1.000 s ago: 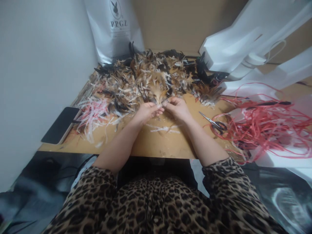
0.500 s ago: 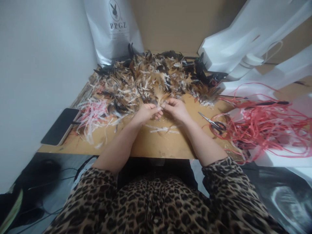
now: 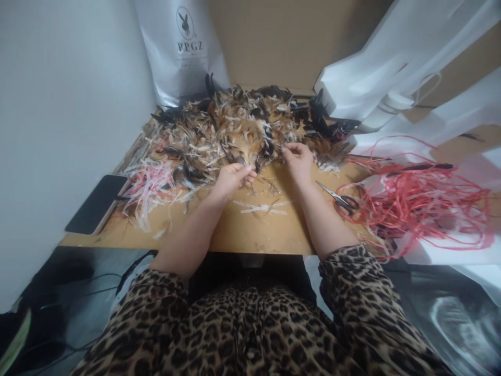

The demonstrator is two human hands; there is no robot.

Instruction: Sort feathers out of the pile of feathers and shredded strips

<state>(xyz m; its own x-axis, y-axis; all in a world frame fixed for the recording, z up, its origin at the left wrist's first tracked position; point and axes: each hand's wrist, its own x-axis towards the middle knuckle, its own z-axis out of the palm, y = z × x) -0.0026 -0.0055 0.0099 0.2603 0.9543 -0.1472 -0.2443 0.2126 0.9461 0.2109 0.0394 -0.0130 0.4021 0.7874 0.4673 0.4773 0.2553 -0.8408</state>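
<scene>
A broad pile of brown, tan and black feathers [image 3: 219, 125] covers the back of the wooden table. My left hand [image 3: 234, 179] is closed in a pinch on the base of some light brown feathers [image 3: 247, 149], whose tips fan out away from me. At the pile's front right edge, my right hand [image 3: 299, 159] has its thumb and fingertips pressed together. What they grip there, if anything, is too small to make out. Crossed white strips [image 3: 263, 209] lie on the table below my hands, with a few thin feather bits just above them.
Scissors [image 3: 340, 199] lie right of my right forearm, beside a tangle of red ribbon [image 3: 422, 209]. To the left are a phone [image 3: 97, 204] and a heap of white and pink strips [image 3: 148, 188]. A silvery bag [image 3: 188, 68] stands behind the pile.
My right hand has moved away from my left, to the right and slightly farther off, to the edge of the feather pile. My left hand keeps its pinch on the feathers.
</scene>
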